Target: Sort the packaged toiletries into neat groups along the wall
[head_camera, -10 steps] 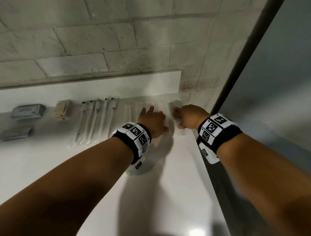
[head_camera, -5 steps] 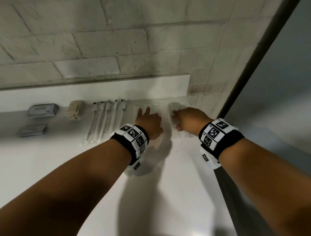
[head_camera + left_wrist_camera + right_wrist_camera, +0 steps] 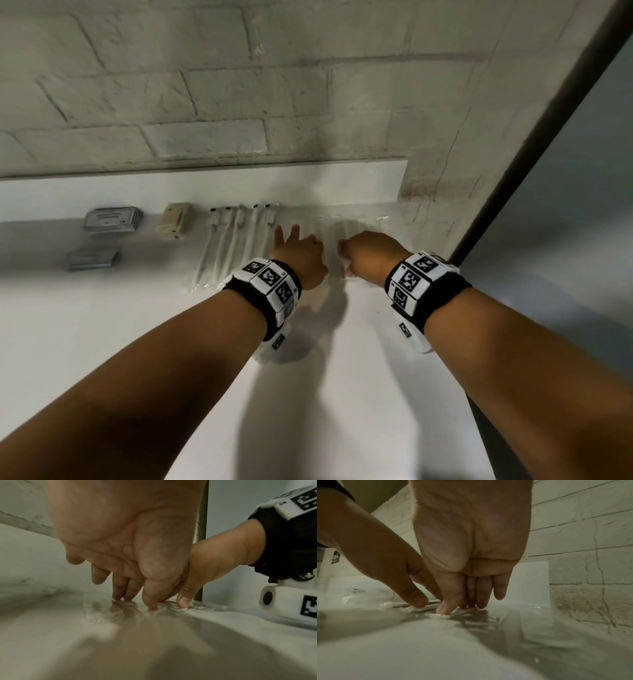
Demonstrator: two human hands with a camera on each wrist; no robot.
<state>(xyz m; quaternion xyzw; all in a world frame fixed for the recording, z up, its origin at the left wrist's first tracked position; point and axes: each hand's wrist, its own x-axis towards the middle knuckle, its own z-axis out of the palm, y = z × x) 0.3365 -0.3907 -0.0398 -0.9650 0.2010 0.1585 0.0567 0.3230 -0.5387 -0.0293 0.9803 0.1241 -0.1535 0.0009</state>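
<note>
Little movement is recorded since the earlier frames: both hands remain pressed on the clear plastic-wrapped white packets (image 3: 330, 228) lying on the white bench (image 3: 102, 325) against the wall. Left hand (image 3: 298, 255) is spread, fingertips down. Right hand (image 3: 368, 251) is extended, thumb and fingertips (image 3: 443, 609) flat on wrapping; nothing is gripped.

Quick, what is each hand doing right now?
Left hand: open, fingertips pressing on the clear packets.
Right hand: open, fingertips pressing on the same packets.
</note>
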